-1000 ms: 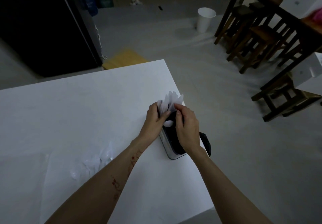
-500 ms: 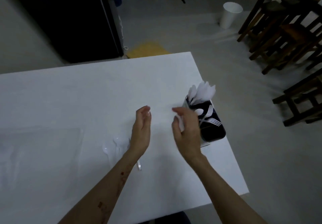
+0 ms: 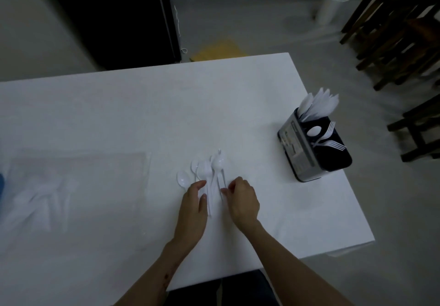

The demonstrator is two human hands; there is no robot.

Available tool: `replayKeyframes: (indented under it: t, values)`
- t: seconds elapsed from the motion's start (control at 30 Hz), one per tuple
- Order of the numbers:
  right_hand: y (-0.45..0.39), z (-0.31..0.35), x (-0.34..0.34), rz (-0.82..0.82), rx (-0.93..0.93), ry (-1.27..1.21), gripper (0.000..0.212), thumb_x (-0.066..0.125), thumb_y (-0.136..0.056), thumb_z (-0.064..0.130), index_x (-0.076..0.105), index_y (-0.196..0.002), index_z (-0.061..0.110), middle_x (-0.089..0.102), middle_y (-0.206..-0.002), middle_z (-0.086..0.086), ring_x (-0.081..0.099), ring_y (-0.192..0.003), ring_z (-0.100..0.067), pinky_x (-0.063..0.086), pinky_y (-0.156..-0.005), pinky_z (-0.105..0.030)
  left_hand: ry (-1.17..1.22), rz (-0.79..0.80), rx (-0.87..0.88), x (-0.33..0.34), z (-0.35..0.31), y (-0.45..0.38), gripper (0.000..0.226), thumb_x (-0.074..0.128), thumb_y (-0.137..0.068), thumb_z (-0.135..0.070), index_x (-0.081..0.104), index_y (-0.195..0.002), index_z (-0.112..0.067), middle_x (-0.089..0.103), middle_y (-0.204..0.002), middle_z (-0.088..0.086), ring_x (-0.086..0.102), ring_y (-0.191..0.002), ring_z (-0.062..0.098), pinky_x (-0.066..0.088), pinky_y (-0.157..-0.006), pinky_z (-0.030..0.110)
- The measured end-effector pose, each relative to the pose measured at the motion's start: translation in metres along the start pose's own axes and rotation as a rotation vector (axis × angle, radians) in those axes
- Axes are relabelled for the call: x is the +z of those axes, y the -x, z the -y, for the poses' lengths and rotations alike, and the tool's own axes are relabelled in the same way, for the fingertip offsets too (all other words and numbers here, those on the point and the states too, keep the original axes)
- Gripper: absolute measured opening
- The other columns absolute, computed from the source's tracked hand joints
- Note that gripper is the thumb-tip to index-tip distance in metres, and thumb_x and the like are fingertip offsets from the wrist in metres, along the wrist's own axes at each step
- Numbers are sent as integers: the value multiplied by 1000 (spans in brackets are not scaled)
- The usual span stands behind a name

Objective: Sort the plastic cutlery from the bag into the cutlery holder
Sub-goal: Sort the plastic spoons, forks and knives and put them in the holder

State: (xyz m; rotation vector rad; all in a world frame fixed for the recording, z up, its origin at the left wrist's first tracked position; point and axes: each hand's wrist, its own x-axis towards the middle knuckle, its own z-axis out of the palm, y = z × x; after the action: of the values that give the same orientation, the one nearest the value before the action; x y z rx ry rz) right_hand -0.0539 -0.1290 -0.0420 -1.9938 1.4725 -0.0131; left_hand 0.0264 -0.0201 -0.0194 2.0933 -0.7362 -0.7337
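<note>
Head view: left hand relaxed, right hand curled, flanking loose spoons mid-table, grip unclear. Gather handles aligned, carry to cutlery holder at right edge.

Dim canteen-like room, wooden stools, white table

The label on the cutlery holder is too blurred to read.

Bare table between spoons and cutlery holder — its slots crowded, clear bag far left
</note>
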Motion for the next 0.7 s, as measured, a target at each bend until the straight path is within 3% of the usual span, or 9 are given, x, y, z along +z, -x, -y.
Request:
replayKeyframes:
  t: [0.2, 0.37, 0.47, 0.6, 0.7]
  values:
    - [1, -3, 0, 35, 139, -54, 15, 60, -95, 29, 60, -99, 15, 66, -94, 0, 62, -82, -16, 53, -73, -32, 45, 74, 33, -2, -5, -2, 32, 41, -99, -15, 46, -130, -23, 52, -131, -12, 46, -121, 2, 32, -97, 13]
    - [12, -14, -11, -19, 86, -181, 11, 54, -98, 26, 55, -95, 15, 64, -88, 2, 61, -76, -15, 50, -67, -27, 102, 91, 5, -1, -10, -6, 30, 42, -100, -17, 49, -129, -19, 55, -129, -8, 49, -120, 6, 37, -101, 20]
    - [18, -17, -20, 61, -6, -475, 8, 60, -95, 25, 62, -92, 18, 70, -80, 4, 66, -70, -9, 53, -62, -22, 174, 76, -95, 0, -24, -12, 30, 44, -100, -25, 53, -127, -17, 57, -123, -7, 53, -112, 8, 38, -92, 19]
    - [21, -12, -30, 280, -101, -563, 11, 68, -90, 26, 70, -89, 15, 73, -76, 0, 67, -65, -11, 54, -58, -23, 377, 112, -361, 4, -39, -32, 29, 44, -98, -37, 57, -103, -12, 55, -91, -2, 51, -83, 11, 40, -70, 24]
    - [14, -11, -26, 218, -41, -540, 21, 67, -91, 33, 70, -86, 13, 72, -74, 1, 69, -65, -13, 57, -59, -26, 429, 17, -413, 8, -35, -43, 23, 43, -99, -29, 56, -104, -11, 62, -93, -2, 55, -92, 18, 42, -76, 28]
